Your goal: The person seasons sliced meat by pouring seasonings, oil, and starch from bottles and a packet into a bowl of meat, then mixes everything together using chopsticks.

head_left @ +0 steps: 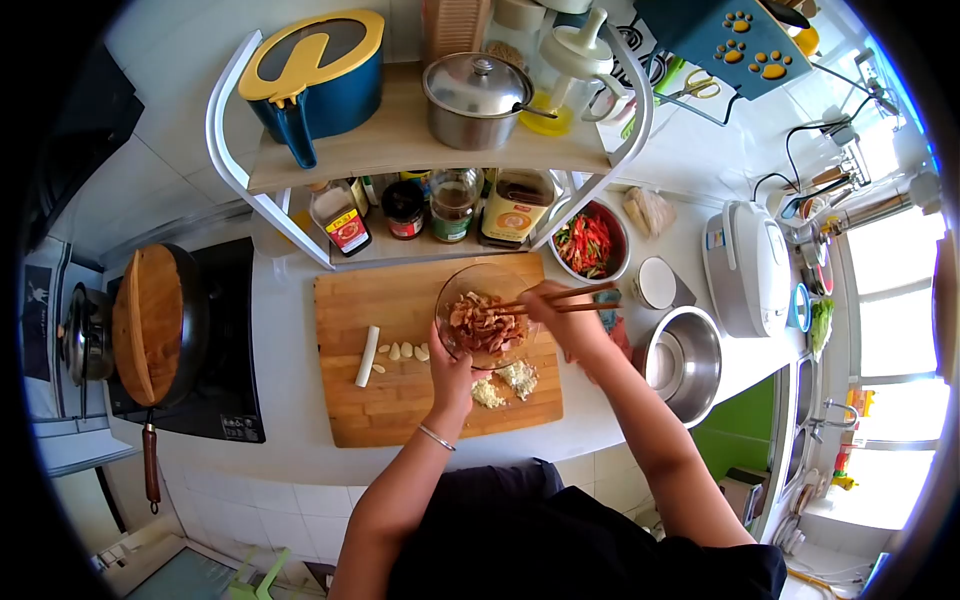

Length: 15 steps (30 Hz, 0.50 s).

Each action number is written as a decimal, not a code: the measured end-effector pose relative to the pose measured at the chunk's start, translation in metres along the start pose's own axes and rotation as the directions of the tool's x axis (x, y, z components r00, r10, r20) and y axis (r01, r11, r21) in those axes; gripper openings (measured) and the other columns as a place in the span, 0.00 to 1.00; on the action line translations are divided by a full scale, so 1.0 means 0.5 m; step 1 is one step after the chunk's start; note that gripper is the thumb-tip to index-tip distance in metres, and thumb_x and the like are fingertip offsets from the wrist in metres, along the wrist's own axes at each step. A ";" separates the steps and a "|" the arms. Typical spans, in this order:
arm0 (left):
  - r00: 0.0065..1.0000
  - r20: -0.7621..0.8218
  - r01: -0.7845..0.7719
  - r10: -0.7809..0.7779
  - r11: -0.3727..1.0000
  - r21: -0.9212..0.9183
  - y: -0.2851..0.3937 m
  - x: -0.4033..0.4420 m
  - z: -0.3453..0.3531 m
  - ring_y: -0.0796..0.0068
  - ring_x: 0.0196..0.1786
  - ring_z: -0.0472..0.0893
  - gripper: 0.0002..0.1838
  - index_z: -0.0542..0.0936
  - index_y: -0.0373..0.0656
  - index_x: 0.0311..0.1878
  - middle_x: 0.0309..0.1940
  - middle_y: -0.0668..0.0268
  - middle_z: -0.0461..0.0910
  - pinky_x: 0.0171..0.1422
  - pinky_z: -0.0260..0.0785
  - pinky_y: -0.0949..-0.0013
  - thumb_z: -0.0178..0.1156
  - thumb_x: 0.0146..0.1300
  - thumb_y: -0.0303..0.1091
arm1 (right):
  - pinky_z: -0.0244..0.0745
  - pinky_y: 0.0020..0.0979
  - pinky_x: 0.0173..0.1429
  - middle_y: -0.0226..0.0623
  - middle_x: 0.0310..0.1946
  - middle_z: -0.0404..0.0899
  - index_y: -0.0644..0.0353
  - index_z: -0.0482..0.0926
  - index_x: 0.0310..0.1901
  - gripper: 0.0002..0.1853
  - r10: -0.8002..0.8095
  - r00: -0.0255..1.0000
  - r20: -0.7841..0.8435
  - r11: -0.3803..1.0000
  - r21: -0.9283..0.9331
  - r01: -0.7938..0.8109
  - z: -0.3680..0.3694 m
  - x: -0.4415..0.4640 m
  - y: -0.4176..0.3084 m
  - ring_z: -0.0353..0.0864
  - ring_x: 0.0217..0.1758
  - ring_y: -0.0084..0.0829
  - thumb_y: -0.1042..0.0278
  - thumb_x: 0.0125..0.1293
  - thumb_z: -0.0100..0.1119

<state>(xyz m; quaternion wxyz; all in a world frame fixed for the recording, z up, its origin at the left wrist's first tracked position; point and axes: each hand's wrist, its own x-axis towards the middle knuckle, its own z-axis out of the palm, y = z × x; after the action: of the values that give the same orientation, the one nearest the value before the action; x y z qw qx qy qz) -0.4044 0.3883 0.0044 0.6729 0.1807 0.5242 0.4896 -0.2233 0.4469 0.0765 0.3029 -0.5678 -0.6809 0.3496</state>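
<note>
A clear glass bowl (452, 288) of sliced meat (484, 326) is over the wooden cutting board (345, 420). My left hand (452, 372) grips the bowl's near left rim. In my right hand (560, 312) is a pair of chopsticks (590, 292), their tips down among the meat. On the board left of the bowl lie a white scallion piece (368, 356) and several garlic cloves (407, 350). Two small heaps of minced garlic (519, 379) sit near the bowl's lower right side.
A shelf (390, 140) with a pot (478, 100) and a blue container (330, 90) stands behind the board. To the right are a bowl of cut peppers (588, 243), a steel bowl (700, 350) and a rice cooker (745, 270). A lidded wok (190, 320) is on the stove at left.
</note>
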 end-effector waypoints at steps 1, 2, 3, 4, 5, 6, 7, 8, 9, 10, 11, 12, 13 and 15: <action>1.000 -0.001 0.000 0.000 1.000 -0.004 -0.002 0.002 -0.002 0.62 0.67 0.69 0.41 0.43 0.52 0.75 0.71 0.59 0.56 0.48 0.83 0.57 0.44 0.61 0.15 | 0.71 0.26 0.29 0.34 0.25 0.78 0.63 0.81 0.35 0.09 0.129 0.990 -0.061 0.987 0.100 -0.122 -0.026 -0.004 -0.017 0.77 0.26 0.24 0.67 0.68 0.57; 1.000 0.008 0.006 -0.006 1.000 -0.002 -0.001 0.004 -0.002 0.61 0.68 0.68 0.41 0.43 0.52 0.75 0.71 0.59 0.55 0.49 0.83 0.57 0.43 0.61 0.14 | 0.71 0.27 0.26 0.33 0.22 0.77 0.66 0.80 0.34 0.11 0.273 0.959 -0.074 0.961 0.063 -0.269 -0.045 -0.014 -0.033 0.76 0.22 0.23 0.66 0.69 0.56; 1.000 0.017 0.012 -0.012 1.000 0.002 -0.001 0.004 -0.002 0.61 0.68 0.67 0.42 0.42 0.53 0.76 0.72 0.59 0.54 0.49 0.82 0.56 0.43 0.61 0.14 | 0.71 0.27 0.26 0.33 0.22 0.77 0.66 0.80 0.34 0.11 0.271 0.960 -0.071 0.962 0.061 -0.267 -0.035 -0.026 -0.022 0.76 0.22 0.23 0.66 0.69 0.56; 1.000 0.016 0.010 -0.010 1.000 0.000 -0.001 0.004 -0.001 0.61 0.68 0.67 0.42 0.42 0.53 0.76 0.72 0.59 0.54 0.49 0.82 0.56 0.43 0.61 0.14 | 0.70 0.26 0.25 0.32 0.21 0.76 0.66 0.80 0.34 0.12 0.334 0.936 -0.112 0.937 0.144 -0.318 -0.013 -0.040 0.007 0.76 0.21 0.23 0.65 0.70 0.56; 1.000 0.011 0.000 0.000 1.000 0.010 -0.001 0.001 0.001 0.61 0.68 0.68 0.42 0.42 0.53 0.75 0.72 0.58 0.54 0.50 0.82 0.56 0.42 0.61 0.14 | 0.70 0.26 0.23 0.32 0.20 0.76 0.67 0.79 0.33 0.14 0.400 0.905 -0.147 0.903 0.230 -0.363 0.014 -0.057 0.040 0.75 0.20 0.22 0.64 0.71 0.55; 1.000 0.007 -0.009 0.009 1.000 0.021 -0.001 -0.002 0.002 0.60 0.67 0.68 0.42 0.42 0.53 0.75 0.71 0.58 0.55 0.50 0.82 0.56 0.42 0.60 0.13 | 0.71 0.25 0.25 0.33 0.20 0.77 0.69 0.78 0.34 0.17 0.398 0.896 -0.196 0.889 0.324 -0.324 0.062 -0.069 0.079 0.76 0.21 0.22 0.61 0.73 0.53; 1.000 0.008 -0.011 0.011 1.000 0.022 0.003 -0.002 0.004 0.60 0.67 0.68 0.42 0.42 0.53 0.75 0.71 0.58 0.55 0.50 0.82 0.56 0.42 0.60 0.13 | 0.73 0.25 0.27 0.35 0.22 0.77 0.71 0.78 0.36 0.18 0.467 0.865 -0.185 0.772 0.562 -0.297 0.082 -0.073 0.071 0.78 0.23 0.24 0.60 0.74 0.51; 0.999 0.027 0.016 -0.016 1.000 0.016 0.008 -0.001 0.003 0.61 0.66 0.70 0.43 0.41 0.54 0.75 0.70 0.57 0.55 0.49 0.83 0.56 0.42 0.60 0.13 | 0.74 0.25 0.28 0.36 0.22 0.78 0.71 0.77 0.37 0.18 0.481 0.849 -0.221 0.749 0.607 -0.266 0.088 -0.070 0.059 0.78 0.24 0.24 0.60 0.74 0.51; 0.998 0.044 0.045 -0.046 0.999 0.012 0.011 -0.001 -0.001 0.61 0.64 0.71 0.43 0.41 0.54 0.75 0.70 0.56 0.56 0.49 0.83 0.57 0.42 0.59 0.13 | 0.75 0.25 0.29 0.36 0.23 0.78 0.71 0.77 0.38 0.18 0.498 0.829 -0.253 0.722 0.651 -0.235 0.093 -0.070 0.047 0.78 0.24 0.25 0.61 0.74 0.50; 0.998 0.041 0.048 -0.048 0.999 0.016 0.010 -0.001 -0.003 0.61 0.64 0.71 0.43 0.41 0.54 0.75 0.70 0.56 0.56 0.49 0.83 0.57 0.42 0.59 0.13 | 0.75 0.25 0.29 0.36 0.23 0.78 0.71 0.77 0.38 0.18 0.502 0.828 -0.250 0.718 0.654 -0.238 0.093 -0.068 0.036 0.78 0.24 0.25 0.61 0.74 0.50; 0.998 0.040 0.038 -0.038 0.999 0.009 0.008 -0.001 -0.003 0.61 0.63 0.73 0.43 0.41 0.54 0.75 0.69 0.56 0.58 0.47 0.83 0.58 0.42 0.59 0.12 | 0.76 0.25 0.30 0.36 0.23 0.78 0.71 0.77 0.38 0.18 0.460 0.849 -0.261 0.737 0.645 -0.201 0.089 -0.063 0.024 0.79 0.25 0.25 0.60 0.74 0.50; 0.999 0.042 0.026 -0.026 1.000 0.002 0.007 0.001 -0.002 0.62 0.61 0.75 0.44 0.42 0.54 0.75 0.67 0.55 0.60 0.46 0.84 0.59 0.42 0.58 0.12 | 0.76 0.24 0.31 0.36 0.23 0.78 0.71 0.78 0.38 0.18 0.414 0.868 -0.274 0.757 0.634 -0.161 0.088 -0.058 0.018 0.79 0.25 0.25 0.60 0.74 0.51; 0.999 0.047 0.022 -0.022 1.000 0.002 0.008 0.005 0.001 0.62 0.61 0.75 0.44 0.42 0.54 0.75 0.67 0.55 0.60 0.46 0.84 0.59 0.42 0.58 0.12 | 0.76 0.26 0.31 0.36 0.23 0.79 0.70 0.78 0.38 0.18 0.353 0.897 -0.267 0.799 0.584 -0.141 0.096 -0.053 0.017 0.80 0.25 0.25 0.59 0.74 0.51; 0.999 0.034 0.018 -0.019 1.000 0.023 0.009 0.004 -0.001 0.62 0.60 0.76 0.43 0.43 0.53 0.75 0.66 0.56 0.62 0.44 0.84 0.61 0.42 0.59 0.12 | 0.75 0.28 0.31 0.38 0.23 0.78 0.69 0.78 0.38 0.17 0.244 0.961 -0.133 0.889 0.427 -0.167 0.124 -0.045 0.028 0.80 0.25 0.25 0.59 0.73 0.53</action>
<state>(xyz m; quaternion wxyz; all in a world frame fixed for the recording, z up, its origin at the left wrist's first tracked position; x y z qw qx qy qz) -0.4069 0.3921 0.0067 0.6842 0.1921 0.5198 0.4741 -0.2617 0.4182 0.0291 0.4378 -0.5900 -0.4971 0.4617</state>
